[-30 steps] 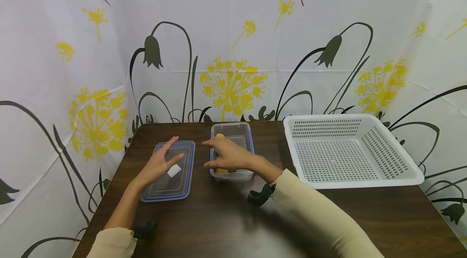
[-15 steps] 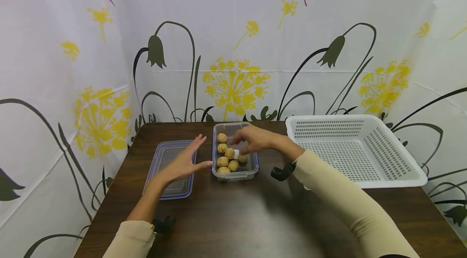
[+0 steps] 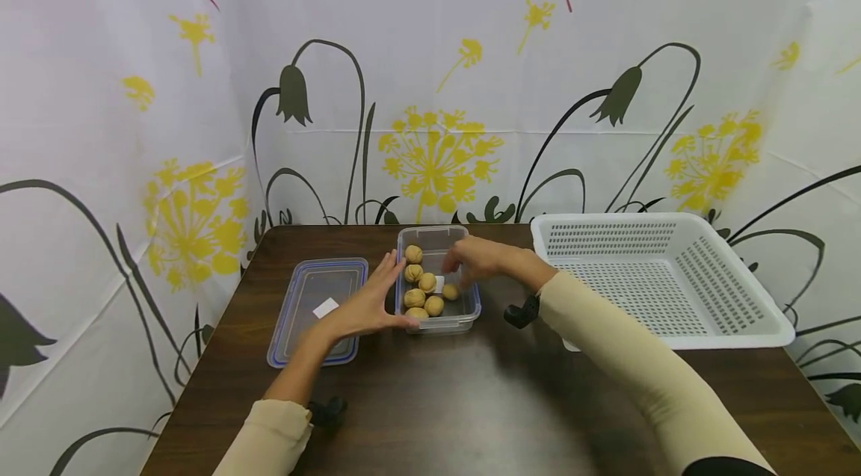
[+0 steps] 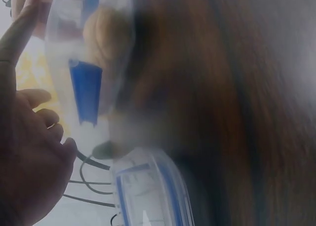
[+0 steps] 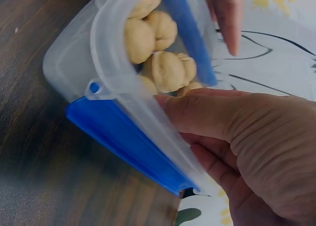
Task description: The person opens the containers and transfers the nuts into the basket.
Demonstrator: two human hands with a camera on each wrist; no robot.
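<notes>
Several walnuts (image 3: 427, 282) lie in a clear plastic food container (image 3: 440, 323) with blue side clips, mostly along its left half. My left hand (image 3: 366, 309) is at the container's left side, thumb by the front left corner and fingers spread along the wall. Whether it touches the wall I cannot tell. From the right, my right hand (image 3: 479, 258) reaches over the rim, fingertips pointing down inside just above a lone walnut (image 3: 450, 292). In the right wrist view, the thumb of my right hand (image 5: 266, 142) is beside the walnuts (image 5: 169, 70); its other fingertips are partly hidden.
A clear lid (image 3: 288, 326) with a blue seal and a white label lies left of the container, partly under my left forearm. A white perforated basket (image 3: 628, 341) stands at the right. The dark wooden table (image 3: 430, 401) meets a flowered curtain (image 3: 430, 50) behind.
My right hand moved right from over the walnuts, then lowered its fingers toward the lone walnut. My left hand moved right, from above the lid to the container's left side.
</notes>
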